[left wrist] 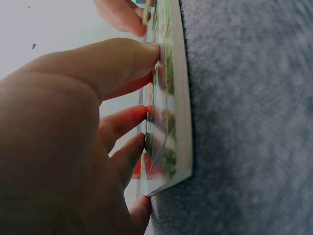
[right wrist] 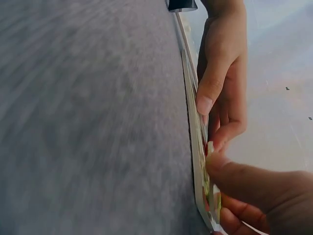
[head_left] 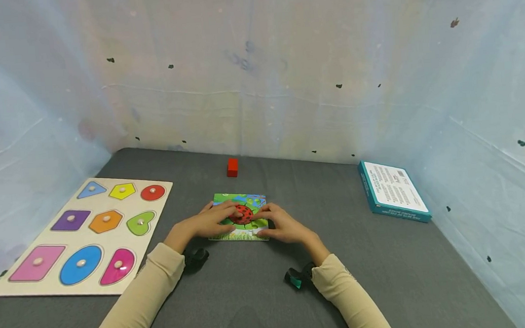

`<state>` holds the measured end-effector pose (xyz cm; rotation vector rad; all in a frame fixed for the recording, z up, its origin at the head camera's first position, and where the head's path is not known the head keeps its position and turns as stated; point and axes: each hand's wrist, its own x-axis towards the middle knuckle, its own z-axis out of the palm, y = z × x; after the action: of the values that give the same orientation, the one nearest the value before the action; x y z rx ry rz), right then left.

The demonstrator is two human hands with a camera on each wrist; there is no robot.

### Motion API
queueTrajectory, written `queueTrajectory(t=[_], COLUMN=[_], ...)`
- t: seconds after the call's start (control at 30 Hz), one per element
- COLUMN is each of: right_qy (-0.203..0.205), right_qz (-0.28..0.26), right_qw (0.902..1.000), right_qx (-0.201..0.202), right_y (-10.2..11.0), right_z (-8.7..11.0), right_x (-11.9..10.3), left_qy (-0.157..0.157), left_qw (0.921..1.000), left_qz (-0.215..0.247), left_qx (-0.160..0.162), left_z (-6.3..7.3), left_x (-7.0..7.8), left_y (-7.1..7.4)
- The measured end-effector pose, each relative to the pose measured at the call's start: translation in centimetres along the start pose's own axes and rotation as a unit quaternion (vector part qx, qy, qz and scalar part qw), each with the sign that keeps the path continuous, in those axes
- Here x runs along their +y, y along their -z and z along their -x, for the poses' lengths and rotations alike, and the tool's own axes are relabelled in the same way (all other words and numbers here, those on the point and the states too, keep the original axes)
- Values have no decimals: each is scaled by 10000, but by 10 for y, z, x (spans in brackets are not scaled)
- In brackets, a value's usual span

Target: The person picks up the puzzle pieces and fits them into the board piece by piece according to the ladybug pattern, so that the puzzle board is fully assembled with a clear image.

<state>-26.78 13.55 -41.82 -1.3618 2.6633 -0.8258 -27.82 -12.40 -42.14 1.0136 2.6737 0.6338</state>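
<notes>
A small flat picture puzzle [head_left: 245, 237] with a red ladybug on green grass lies on the grey table. My left hand [head_left: 208, 222] rests over its left part, fingers spread and fingertips touching the picture, as the left wrist view also shows. At the right edge, my right hand [head_left: 286, 226] pinches a thin puzzle piece [right wrist: 211, 147] between thumb and fingers. That piece stands slightly raised off the board in the right wrist view. Both hands cover parts of the picture.
A large shape board [head_left: 82, 197] with knobbed coloured pieces lies to the left. Behind the puzzle stands a red block [head_left: 233, 167]. A teal box [head_left: 397, 187] with a white label lies at the right. Pale sheeting [head_left: 284, 81] surrounds the table [head_left: 234, 288].
</notes>
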Motion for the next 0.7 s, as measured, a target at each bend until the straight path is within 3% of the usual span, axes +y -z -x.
queueTrajectory(t=[0.4,0.7], right_qy=[174,90], right_qz=[-112,-262], right_qw=[9997,9995], right_qx=[103,159], right_y=[-7,-10], right_z=[-3,-3], right_x=[4,5], left_qy=[-110,-457], left_qw=[9999,9979], left_qz=[90,271], left_qx=[74,375], left_z=[2,-2], left_x=[2,1], left_y=[0,0])
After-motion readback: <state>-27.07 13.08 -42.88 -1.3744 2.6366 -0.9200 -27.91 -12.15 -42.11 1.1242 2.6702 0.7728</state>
